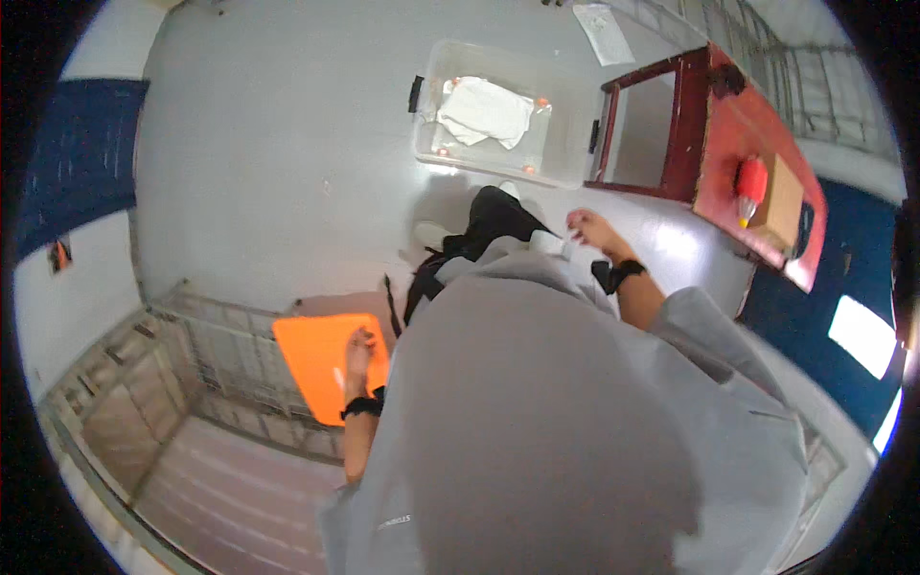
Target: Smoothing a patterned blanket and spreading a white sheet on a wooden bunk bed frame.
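Note:
My left hand (361, 352) hangs at my side over a flat orange plastic panel (309, 359). Its fingers overlap the panel, but whether they grip it I cannot tell. On the other side, my right hand (593, 228) is held out from my body, fingers loosely apart with nothing in them. Dark bands circle both wrists. Beyond my feet, a clear plastic storage box (496, 171) stands on the grey floor, with black handles at its sides and small orange parts near its corners. A crumpled white cloth (485, 111) lies inside it.
A red wooden table (726, 136) at right carries a cardboard box (782, 205) and a red bottle (752, 180) with a yellow tip. Beyond the storage box lies a white packet (604, 34). Metal-framed furniture (237, 345) stands at lower left. Blue curtains (83, 147) hang at both sides.

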`<state>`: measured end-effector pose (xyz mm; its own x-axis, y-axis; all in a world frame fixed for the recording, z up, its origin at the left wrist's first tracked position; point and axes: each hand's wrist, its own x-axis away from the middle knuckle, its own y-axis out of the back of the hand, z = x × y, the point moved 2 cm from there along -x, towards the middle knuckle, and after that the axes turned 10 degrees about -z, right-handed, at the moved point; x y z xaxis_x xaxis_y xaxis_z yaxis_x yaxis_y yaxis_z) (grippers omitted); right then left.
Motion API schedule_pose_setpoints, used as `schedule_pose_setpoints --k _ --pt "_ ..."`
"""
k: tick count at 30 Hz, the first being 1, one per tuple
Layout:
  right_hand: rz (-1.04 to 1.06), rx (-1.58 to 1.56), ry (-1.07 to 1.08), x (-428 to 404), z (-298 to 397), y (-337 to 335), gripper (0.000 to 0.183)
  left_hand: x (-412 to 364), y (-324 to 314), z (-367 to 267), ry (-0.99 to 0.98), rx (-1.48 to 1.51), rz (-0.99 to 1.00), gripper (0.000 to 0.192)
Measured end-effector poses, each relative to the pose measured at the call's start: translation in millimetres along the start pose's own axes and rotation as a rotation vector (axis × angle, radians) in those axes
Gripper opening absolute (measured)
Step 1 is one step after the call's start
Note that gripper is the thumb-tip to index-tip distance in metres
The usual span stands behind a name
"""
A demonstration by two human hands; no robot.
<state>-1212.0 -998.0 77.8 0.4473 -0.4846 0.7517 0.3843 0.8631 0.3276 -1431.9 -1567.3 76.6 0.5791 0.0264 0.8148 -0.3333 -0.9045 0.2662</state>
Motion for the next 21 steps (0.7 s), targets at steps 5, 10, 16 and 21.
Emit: schedule_pose_setpoints --k 5,10,16,21 --pt "-0.277 -0.082 -0.012 -20 49 -18 0.025 -60 -6 -53 -0.070 -0.548 0.222 0.034" --pt "-0.297 -0.121 0.012 -10 62 -58 0.032 -101 -29 -195 -0.355 -0.401 0.157 0.037" --pt "-0.457 -0.451 -0.108 -6 1 -82 0.031 -126 -115 -343 -0.444 -0.696 0.343 0.038" --pt "-0.480 -0.676 -0.688 27 -69 -105 0.028 -128 -239 -428 -0.447 -0.860 0.490 0.040"
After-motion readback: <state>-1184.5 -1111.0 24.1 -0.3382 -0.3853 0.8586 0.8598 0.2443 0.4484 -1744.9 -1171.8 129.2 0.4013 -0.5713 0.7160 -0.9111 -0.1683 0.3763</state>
